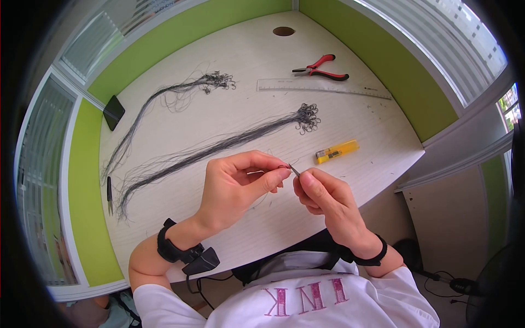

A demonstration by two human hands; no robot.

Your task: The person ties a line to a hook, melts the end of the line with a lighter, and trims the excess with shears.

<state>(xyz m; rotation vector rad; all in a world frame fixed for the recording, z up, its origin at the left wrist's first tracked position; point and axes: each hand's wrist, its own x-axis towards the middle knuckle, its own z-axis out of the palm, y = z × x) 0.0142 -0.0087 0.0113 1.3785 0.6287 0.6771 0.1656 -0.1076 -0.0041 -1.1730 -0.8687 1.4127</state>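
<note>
My left hand [235,186] pinches a small fish hook [283,167] between thumb and forefinger, just above the desk's near edge. My right hand [322,199] faces it, fingers closed on a thin dark line end [294,170] that points at the hook. The two hands almost touch. Behind them lies a long bundle of dark line with hooks at its end [307,117]. A second bundle with hooks [219,81] lies farther back left.
On the white desk [240,60] lie a yellow lighter [337,151], a clear ruler [322,87], red-handled pliers [321,68], a black phone [113,111] at the left wall, and a thin dark tool [109,194]. Green partition walls enclose the desk.
</note>
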